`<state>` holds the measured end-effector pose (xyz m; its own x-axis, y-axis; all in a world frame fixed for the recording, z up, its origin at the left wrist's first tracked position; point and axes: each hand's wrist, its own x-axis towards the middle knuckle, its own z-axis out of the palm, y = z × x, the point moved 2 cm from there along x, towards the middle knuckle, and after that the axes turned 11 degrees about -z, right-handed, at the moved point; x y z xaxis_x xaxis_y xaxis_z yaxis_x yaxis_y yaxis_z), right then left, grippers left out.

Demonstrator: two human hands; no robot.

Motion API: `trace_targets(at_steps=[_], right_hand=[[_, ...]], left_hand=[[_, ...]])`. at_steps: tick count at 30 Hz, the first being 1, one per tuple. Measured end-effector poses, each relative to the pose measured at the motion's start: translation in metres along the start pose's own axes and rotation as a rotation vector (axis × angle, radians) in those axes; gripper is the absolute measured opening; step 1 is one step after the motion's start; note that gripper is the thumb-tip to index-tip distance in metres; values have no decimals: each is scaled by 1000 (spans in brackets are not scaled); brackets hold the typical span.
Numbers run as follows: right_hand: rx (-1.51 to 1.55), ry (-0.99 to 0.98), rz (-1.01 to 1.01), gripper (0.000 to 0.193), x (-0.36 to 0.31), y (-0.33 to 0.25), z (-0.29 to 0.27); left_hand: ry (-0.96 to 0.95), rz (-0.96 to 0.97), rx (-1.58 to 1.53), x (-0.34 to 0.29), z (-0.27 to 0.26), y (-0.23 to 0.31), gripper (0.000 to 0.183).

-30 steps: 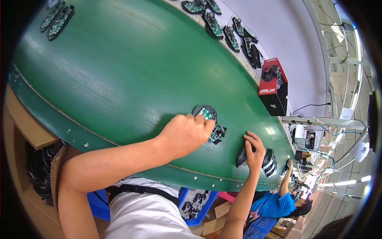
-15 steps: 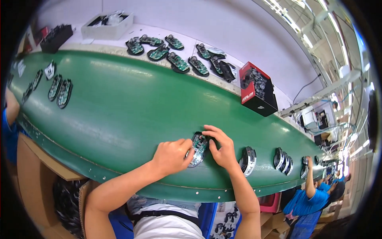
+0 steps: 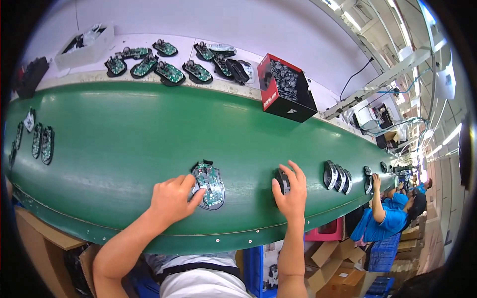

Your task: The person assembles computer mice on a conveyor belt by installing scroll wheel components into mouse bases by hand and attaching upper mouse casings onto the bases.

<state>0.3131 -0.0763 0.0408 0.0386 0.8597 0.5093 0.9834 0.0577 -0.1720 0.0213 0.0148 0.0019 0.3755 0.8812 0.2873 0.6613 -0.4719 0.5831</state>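
Note:
A computer mouse base with a bare green circuit board (image 3: 212, 186) lies on the green belt in front of me. My left hand (image 3: 171, 199) is closed at its left edge, thumb and fingers pinching there; a small pale piece shows between the fingers. To the right, my right hand (image 3: 291, 191) is curled around a dark mouse (image 3: 283, 181), thumb on its near left side and fingers over the far side. The palm hides much of that mouse.
More dark mice with pale edges (image 3: 338, 176) stand to the right. Board-fitted bases (image 3: 47, 144) lie far left, and others (image 3: 169, 73) on the ledge behind. A red-black box (image 3: 290, 111) holds small dark parts. A co-worker in blue (image 3: 380, 218) reaches onto the belt at right.
My right hand has left the circuit-board base and moved right to the dark mouse, closing around it. My left hand stays at the base. The view has shifted.

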Motion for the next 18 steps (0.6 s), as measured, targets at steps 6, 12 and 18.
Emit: trace_targets(at_steps=[6,12,18], right_hand=[[162,21,105,39,-22,15,14],[156,109,116,31,-22,18,20],[157,122,90,30,-24,15,19]], left_hand=[[11,22,-24,-4,0,-2,20],[10,31,-34,-4,3,-1,20],[13,46,-47,-7,1,0,20]])
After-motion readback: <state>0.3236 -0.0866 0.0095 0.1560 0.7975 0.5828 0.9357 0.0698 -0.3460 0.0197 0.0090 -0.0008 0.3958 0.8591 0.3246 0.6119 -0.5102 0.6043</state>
